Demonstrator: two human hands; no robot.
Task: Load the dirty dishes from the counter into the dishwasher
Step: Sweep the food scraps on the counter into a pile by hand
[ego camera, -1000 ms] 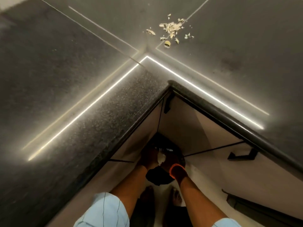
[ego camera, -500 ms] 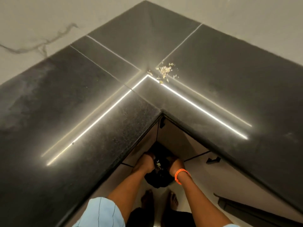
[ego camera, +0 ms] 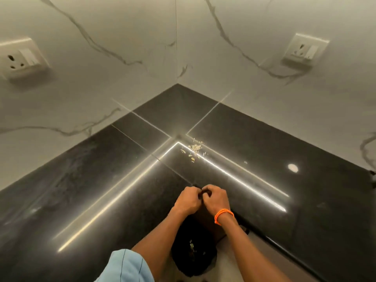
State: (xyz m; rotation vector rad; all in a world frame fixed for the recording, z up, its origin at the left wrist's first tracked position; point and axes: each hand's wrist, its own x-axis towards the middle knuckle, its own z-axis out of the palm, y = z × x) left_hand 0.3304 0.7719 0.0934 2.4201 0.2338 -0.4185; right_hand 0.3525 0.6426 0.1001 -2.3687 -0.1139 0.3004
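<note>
Right, nearest the camera: a pale blue sleeve, and just past it, below the counter edge, a black bag hanging open with some pale bits inside. Both forearms run up over the bag to the counter. Left hand and right hand sit pressed together at the counter's inner corner edge, directly above the bag, fingers of both curled inward. Something small and dark shows between the fingertips; can't tell what it is, or whether either hand really pinches it, maybe the bag's rim or a scrap. An orange band is on the right wrist.

Beyond the hands, further onto the counter near the seam where the slabs meet, lies a scatter of pale food scraps. Well apart from the hands, not touched.

No dishes and no dishwasher in view, so the task's things can't be placed from here. Likely step: clearing scraps into the bag before loading, early in the task.

Handling guess: scraps are light, dry-looking, crumbly flakes; pinching would drop bits, better swept by a flat palm toward the counter edge over the bag. Polished stone looks slick, so they should slide easily. The bag looks soft and floppy; hold it by the rim.

Farthest: marble-look wall with a socket left and a socket right.
</note>
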